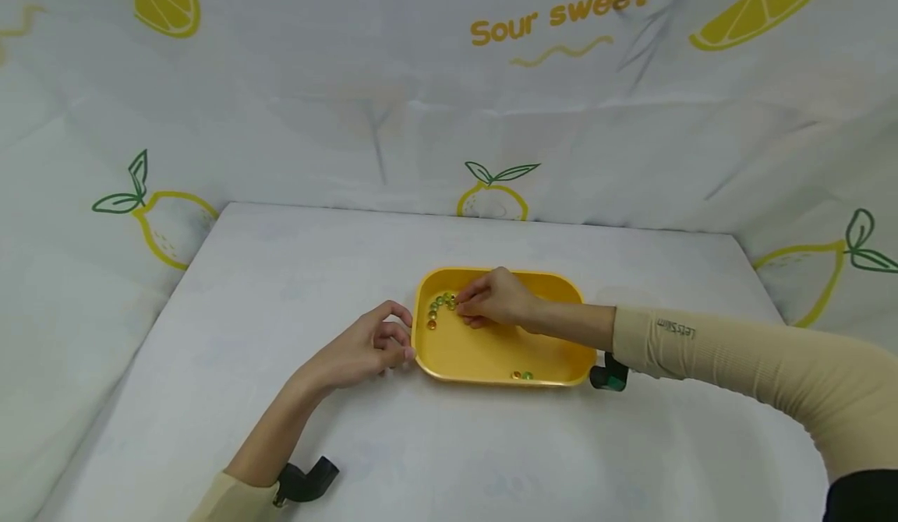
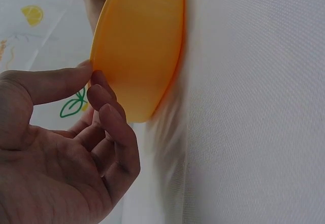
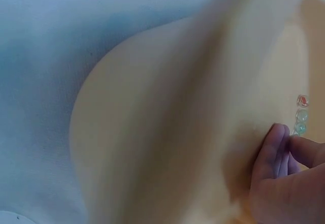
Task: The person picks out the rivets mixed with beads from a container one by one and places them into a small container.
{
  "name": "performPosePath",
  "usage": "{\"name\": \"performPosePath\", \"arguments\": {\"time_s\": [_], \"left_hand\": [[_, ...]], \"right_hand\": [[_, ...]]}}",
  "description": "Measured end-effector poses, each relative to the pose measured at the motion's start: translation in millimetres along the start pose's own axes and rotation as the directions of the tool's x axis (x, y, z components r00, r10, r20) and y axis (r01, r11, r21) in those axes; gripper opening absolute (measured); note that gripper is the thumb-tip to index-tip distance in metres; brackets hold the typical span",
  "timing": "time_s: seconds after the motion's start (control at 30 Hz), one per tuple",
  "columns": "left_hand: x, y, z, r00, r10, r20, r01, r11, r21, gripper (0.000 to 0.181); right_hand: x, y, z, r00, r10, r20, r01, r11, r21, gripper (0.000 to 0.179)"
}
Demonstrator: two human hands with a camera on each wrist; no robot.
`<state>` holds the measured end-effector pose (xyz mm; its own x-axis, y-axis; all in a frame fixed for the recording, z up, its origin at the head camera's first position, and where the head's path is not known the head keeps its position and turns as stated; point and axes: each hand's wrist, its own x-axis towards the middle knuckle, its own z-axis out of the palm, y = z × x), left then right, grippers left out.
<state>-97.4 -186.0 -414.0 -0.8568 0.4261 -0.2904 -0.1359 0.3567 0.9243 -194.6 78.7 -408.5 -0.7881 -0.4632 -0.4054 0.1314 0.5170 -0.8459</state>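
A shallow yellow tray (image 1: 484, 358) lies on the white table, and its outer wall fills the top of the left wrist view. Curled fingers and thumb of my left hand (image 1: 365, 348) hold the tray's left rim; the left wrist view shows the thumb tip on the rim edge. Inside the tray, small glass marbles (image 1: 440, 301) form a curved line at the upper left. My right hand (image 1: 500, 300) reaches over the tray, thumb and fingertips pinched together at a marble by the line's right end, largely hidden by the fingers. An orange marble (image 3: 303, 100) ends the line.
Two more marbles (image 1: 522, 375) lie by the tray's near wall. Black wrist cameras (image 1: 309, 481) are strapped to both forearms. A white cloth backdrop (image 1: 316, 132) with lemon prints rises behind the table.
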Motion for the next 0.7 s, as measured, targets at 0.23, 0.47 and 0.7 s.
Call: {"name": "performPosePath", "arguments": {"time_s": [0.23, 0.47, 0.7], "left_hand": [[-0.8, 2.6, -1.0, 1.000, 0.003, 0.000, -0.003, 1.000, 0.005, 0.042], [-0.5, 1.8, -0.1, 1.000, 0.007, 0.001, -0.007, 1.000, 0.007, 0.042], [-0.9, 1.9, 1.4, 1.000, 0.000, -0.004, 0.000, 1.000, 0.007, 0.043]], "right_hand": [[2.4, -0.4, 0.5, 0.999, -0.031, 0.006, 0.031, 0.999, -0.044, 0.019], [0.0, -2.3, -0.8, 0.998, -0.061, 0.020, 0.063, 0.994, -0.089, 0.016], [0.0, -0.3, -4.2, 0.999, -0.032, 0.023, 0.034, 0.997, -0.064, 0.014]]}}
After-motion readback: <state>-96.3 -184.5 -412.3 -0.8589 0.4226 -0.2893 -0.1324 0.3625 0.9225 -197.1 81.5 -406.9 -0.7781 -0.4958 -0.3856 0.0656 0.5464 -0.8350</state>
